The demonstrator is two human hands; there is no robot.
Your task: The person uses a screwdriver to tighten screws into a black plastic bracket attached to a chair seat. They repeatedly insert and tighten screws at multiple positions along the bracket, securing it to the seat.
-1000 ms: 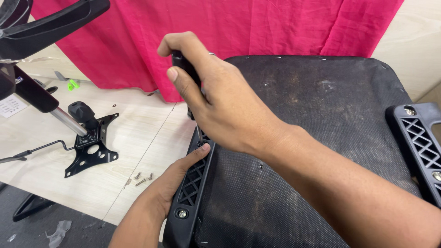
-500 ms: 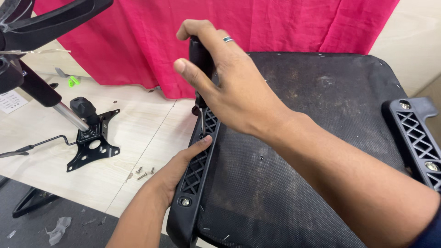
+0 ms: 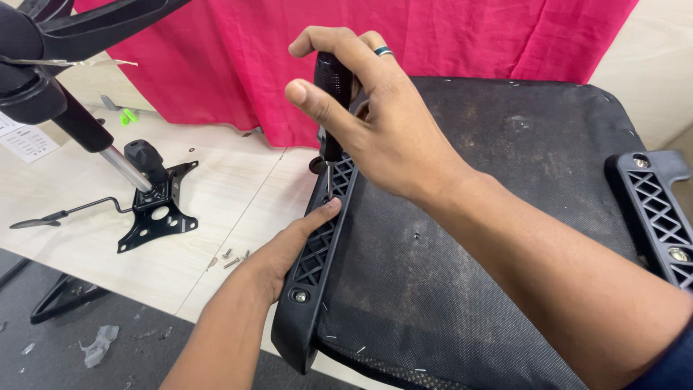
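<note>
Right hand: Up top, the right hand (image 3: 382, 130) is curled around the black handle of a screwdriver (image 3: 332, 101), thumb stretched out across the front, fingers wrapped behind; a ring sits on one finger.
Screwdriver: upright, its thin metal shaft pointing down onto the latticed black armrest bracket (image 3: 321, 238) at the left edge of the seat; the tip meets the bracket just above the left fingertips.
Left hand: the left hand (image 3: 289, 249) lies along the outer side of the same bracket, fingers pressed together and flat against the plastic, fingertips just beside the screwdriver shaft; it steadies the bracket and grips nothing.
Bracket: runs along the seat's left side, with a screw head (image 3: 299, 296) showing near its lower end.
Seat: an upturned chair seat (image 3: 505, 217), dark and dusty, fills the right of the view; a second latticed bracket (image 3: 653, 209) sits on its far right edge.
Floor side: loose screws (image 3: 229, 258) lie on the pale board (image 3: 86, 245) near the left wrist.
Further left: a black metal tilt plate (image 3: 155, 213) with a lever, well apart from the hands.
Behind: a pink cloth (image 3: 447, 36) hangs across the back.
</note>
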